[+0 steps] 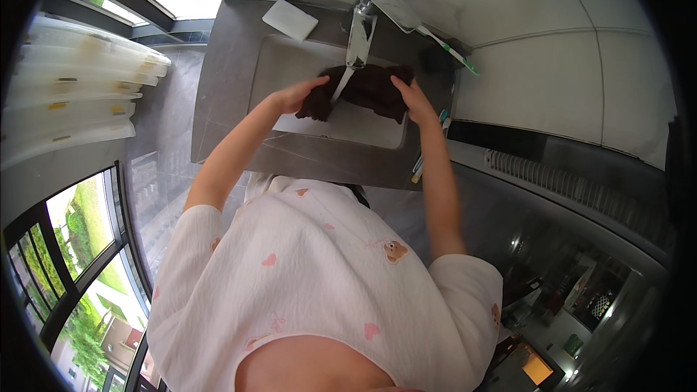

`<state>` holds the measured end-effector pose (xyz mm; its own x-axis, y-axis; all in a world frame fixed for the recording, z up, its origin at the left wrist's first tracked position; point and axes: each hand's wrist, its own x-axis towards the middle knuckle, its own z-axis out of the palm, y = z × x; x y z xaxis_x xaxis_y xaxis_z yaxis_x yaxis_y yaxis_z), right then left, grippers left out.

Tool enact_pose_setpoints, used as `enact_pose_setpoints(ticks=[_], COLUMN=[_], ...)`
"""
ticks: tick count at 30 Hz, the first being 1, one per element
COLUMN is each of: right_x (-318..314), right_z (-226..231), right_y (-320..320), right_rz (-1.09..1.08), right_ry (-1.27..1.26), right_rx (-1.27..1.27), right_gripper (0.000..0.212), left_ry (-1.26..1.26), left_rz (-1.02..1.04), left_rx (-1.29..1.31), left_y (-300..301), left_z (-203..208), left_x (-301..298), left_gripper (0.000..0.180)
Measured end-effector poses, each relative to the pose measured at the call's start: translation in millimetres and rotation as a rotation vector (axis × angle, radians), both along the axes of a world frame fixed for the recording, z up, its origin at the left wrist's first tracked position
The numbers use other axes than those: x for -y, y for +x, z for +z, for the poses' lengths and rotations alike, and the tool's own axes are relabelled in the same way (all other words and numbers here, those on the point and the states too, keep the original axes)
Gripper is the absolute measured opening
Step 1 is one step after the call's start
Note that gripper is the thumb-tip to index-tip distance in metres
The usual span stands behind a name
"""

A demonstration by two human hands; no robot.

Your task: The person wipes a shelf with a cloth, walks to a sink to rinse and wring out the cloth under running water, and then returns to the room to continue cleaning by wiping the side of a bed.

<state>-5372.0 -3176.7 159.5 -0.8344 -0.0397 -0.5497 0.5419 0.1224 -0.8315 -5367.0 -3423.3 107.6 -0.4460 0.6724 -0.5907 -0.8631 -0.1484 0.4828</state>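
Observation:
A dark brown cloth (363, 90) is stretched between my two hands over a light sink basin (299, 128). My left hand (299, 96) grips its left end, thumb on top and the other fingers mostly hidden. At the opposite end my right hand (414, 100) pinches the cloth near its upper right corner. Water (341, 87) streams from the chrome faucet (359, 40) onto the cloth's left part. The cloth's lower edge hangs loose and uneven inside the basin.
A white rectangular block (290, 19) lies on the grey counter (225, 87) behind the basin. A green-and-white toothbrush (454, 53) leans at the right of the faucet. More slim brush-like items (418, 167) lie along the right edge. Patterned curtains (80, 80) hang on the left.

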Motion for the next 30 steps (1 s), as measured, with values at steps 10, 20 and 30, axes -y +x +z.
enact_pose_setpoints(ticks=[10, 20, 30], right_x=[93, 126, 100], right_z=[-44, -50, -62], right_y=[12, 7, -4], right_rz=[-0.444, -0.399, -0.332], right_ry=[-0.550, -0.446, -0.157], right_rx=[0.061, 0.016, 0.061], right_gripper=[0.034, 0.024, 0.033], left_ry=[-0.315, -0.431, -0.441], left_rz=[0.118, 0.281, 0.281], left_rx=[-0.337, -0.439, -0.361], left_y=[22, 23, 18], left_z=[41, 19, 30], left_x=[-47, -39, -7], left_gripper=[0.038, 0.052, 0.036])
